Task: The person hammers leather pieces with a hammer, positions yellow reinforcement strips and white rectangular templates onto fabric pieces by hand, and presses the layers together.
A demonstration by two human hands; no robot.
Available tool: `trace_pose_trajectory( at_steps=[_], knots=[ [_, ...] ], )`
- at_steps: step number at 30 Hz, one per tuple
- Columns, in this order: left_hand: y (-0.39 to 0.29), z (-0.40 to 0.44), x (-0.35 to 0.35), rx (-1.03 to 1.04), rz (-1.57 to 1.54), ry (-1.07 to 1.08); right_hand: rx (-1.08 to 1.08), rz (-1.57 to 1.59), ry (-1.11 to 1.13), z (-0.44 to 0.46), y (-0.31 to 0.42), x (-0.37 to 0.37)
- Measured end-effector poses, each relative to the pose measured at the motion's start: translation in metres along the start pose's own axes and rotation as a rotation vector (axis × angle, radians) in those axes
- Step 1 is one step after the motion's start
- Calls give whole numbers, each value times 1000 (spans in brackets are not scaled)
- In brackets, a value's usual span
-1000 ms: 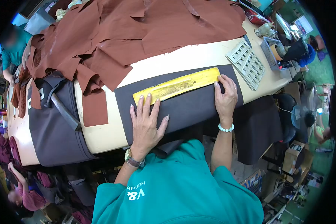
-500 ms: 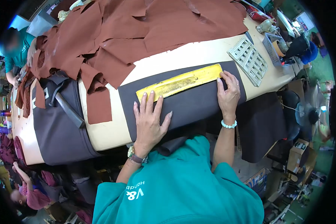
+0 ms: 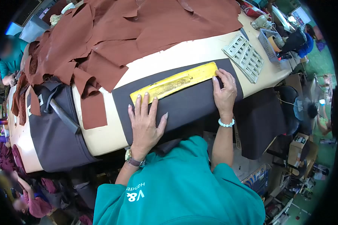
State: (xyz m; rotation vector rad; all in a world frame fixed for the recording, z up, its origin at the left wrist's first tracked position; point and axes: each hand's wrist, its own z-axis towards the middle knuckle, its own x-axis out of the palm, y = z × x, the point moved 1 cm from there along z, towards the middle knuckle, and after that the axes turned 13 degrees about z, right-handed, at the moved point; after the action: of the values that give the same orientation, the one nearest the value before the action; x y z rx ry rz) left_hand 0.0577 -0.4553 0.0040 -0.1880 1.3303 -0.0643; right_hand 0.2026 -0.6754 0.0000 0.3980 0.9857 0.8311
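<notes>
A long, worn yellow strip (image 3: 199,73) with a dark smudged middle lies slanted on a dark grey sheet of material (image 3: 187,107) near the table's front edge. My left hand (image 3: 144,125) is open, its spread fingertips resting on the strip's left end and the thumb on the dark sheet. At the other end, my right hand (image 3: 225,93) has its fingers stretched out against the strip's corner, with the thumb at the lower edge. Neither hand is wrapped round the strip.
Reddish-brown sheets (image 3: 154,28) cover the table's far side. To the left, a hammer (image 3: 64,116) lies on folded dark material (image 3: 54,138). A pale slotted panel (image 3: 244,56) and a grey basket (image 3: 268,45) sit at right. A co-worker (image 3: 11,60) stands far left.
The whole scene has shifted slightly left in view. Both hands keep about the same places on the yellow strip, which still lies on the dark sheet.
</notes>
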Motion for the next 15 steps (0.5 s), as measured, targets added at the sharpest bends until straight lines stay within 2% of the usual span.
trace_pose_trajectory(
  at_steps=[11,15],
  knots=[
    [4,5,-5,-9,49,77,-7,62,-12,0,0,-1],
    [18,7,-7,-131,86,-18,-17,64,2,0,2,-4]
  ],
)
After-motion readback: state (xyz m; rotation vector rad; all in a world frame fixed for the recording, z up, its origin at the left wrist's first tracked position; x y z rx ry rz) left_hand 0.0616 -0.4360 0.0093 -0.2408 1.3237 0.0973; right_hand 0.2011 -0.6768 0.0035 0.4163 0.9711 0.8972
